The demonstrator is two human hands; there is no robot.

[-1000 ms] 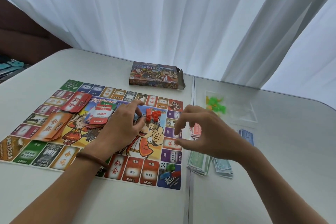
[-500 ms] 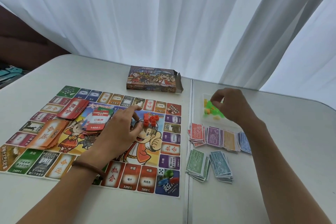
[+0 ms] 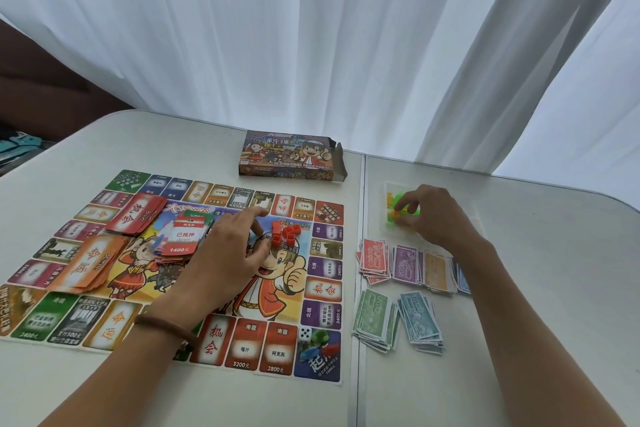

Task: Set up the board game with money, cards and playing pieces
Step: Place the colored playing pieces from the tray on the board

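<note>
Green and orange translucent plastic playing pieces (image 3: pixel 393 215) sit in a small clear plastic bag (image 3: pixel 388 189) on the right half of the table. The person's right hand (image 3: pixel 434 215) is down over them with its fingertips (image 3: pixel 403 203) bunched together. Whether a piece is actually caught between them cannot be told. The left hand (image 3: pixel 225 253) rests on the colourful printed game board (image 3: pixel 130 180), fingers loosely bent and apart, holding nothing, just beside a cluster of small red plastic houses (image 3: pixel 282 234) at the board's middle.

The likeliest slip is at the bag. The pieces look small and slick, so a hurried pinch could spill them across the table or drag the light bag along. The right forearm lies across the far end of the fanned stacks of paper money (image 3: pixel 405 265), and a careless pull back could sweep the notes out of order. A nudge of the left hand could topple the red houses or push into the loose pile of red-and-white property cards (image 3: pixel 181 239) next to it. A white die (image 3: pixel 305 333) and coloured pawns (image 3: pixel 318 343) already sit on the near corner square.

Everything rests on a white two-part table (image 3: pixel 536 322) with a seam running beside the board. The opened cardboard game box (image 3: pixel 291 159) lies at the far edge, and white sheer curtains (image 3: pixel 311 45) hang close behind.
</note>
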